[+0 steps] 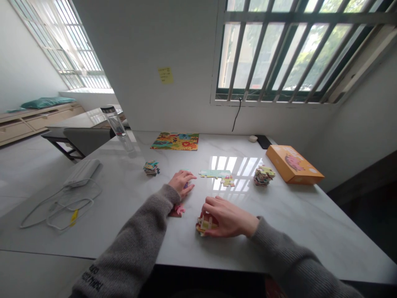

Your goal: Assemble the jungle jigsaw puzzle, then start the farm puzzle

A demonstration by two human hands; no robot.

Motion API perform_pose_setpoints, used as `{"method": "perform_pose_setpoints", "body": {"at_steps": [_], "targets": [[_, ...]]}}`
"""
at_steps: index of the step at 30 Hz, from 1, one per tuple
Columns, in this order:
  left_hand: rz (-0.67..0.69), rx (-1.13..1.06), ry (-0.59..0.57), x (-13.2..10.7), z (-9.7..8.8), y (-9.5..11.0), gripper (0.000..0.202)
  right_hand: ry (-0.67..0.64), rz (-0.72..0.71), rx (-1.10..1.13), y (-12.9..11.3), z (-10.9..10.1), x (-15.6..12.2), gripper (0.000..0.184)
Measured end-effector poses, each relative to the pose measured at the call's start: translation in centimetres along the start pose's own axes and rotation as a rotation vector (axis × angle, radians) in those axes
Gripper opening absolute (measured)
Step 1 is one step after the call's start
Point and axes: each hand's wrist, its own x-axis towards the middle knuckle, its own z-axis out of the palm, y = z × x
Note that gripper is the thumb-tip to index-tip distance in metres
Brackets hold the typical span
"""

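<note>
Left hand [181, 184]: It is half open, with the fingers curved downward over a small jigsaw piece [186, 185]. Whether the piece is gripped cannot be told.

Right hand [226, 217]: The fingers are bent closely around a small pile of jigsaw pieces [205, 224], and the pile appears to be held against the table.

Things: A pink jigsaw piece [179, 210] is lying just below the left hand. A strip of joined pale jigsaw pieces [215, 174] is placed ahead of the hands, near a right stack of pieces [264, 176]. A left stack of pieces [151, 168] is placed farther left. An assembled animal jigsaw [175, 141] is laid near the far edge of the marble table [313, 231].

Rest: An orange puzzle box [293, 164], a glass water bottle [116, 124] and a white cable [72, 211] are seen on the table. A yellow sticky note [165, 75] is attached to the wall.

Writing: A pink pig is printed on the box, but its small print cannot be read. The sleeve lettering [91, 279] and the note are also unreadable.
</note>
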Motion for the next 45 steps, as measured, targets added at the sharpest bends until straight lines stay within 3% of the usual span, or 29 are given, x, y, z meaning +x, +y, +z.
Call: {"method": "perform_pose_setpoints", "body": {"at_steps": [5, 12, 15, 18, 21, 30, 36, 39, 43, 45], "targets": [[0.031, -0.042, 0.005, 0.3, -0.3, 0.9, 0.027, -0.008, 0.011, 0.047, -0.1, 0.4, -0.1, 0.033], [-0.035, -0.218, -0.007, 0.8, -1.3, 3.5, 0.021, 0.064, 0.102, 0.328, 0.8, 0.8, -0.2, 0.051], [-0.128, -0.459, -0.179, 0.9, -2.3, 4.9, 0.024, 0.163, 0.16, 0.473, 1.9, 1.6, -0.2, 0.051], [-0.132, -0.637, -0.371, 0.8, -2.8, 5.8, 0.025, 0.315, 0.212, 0.627, 2.7, 2.6, -0.1, 0.031], [-0.13, -0.714, -0.424, 0.6, -2.6, 6.1, 0.02, 0.405, 0.265, 0.823, 3.2, 3.2, 0.0, 0.021], [-0.233, -0.842, -0.325, 0.8, -1.2, 7.8, 0.034, 0.663, 0.328, 0.943, 3.4, 2.7, 0.3, 0.032], [-0.296, -0.822, -0.123, 1.0, -1.2, 7.0, 0.033, 0.612, 0.371, 0.929, 4.3, 2.8, 0.2, 0.037], [-0.202, -0.694, -0.045, 0.9, -0.9, 6.8, 0.026, 0.645, 0.378, 0.901, 4.6, 3.0, 0.2, 0.036], [0.008, -0.465, -0.014, 0.7, -0.7, 6.7, 0.061, 0.668, 0.406, 0.891, 4.6, 3.1, 0.2, 0.034], [0.063, -0.374, -0.024, 0.7, -0.5, 6.6, 0.06, 0.665, 0.403, 0.899, 4.5, 3.1, 0.3, 0.034]]}}
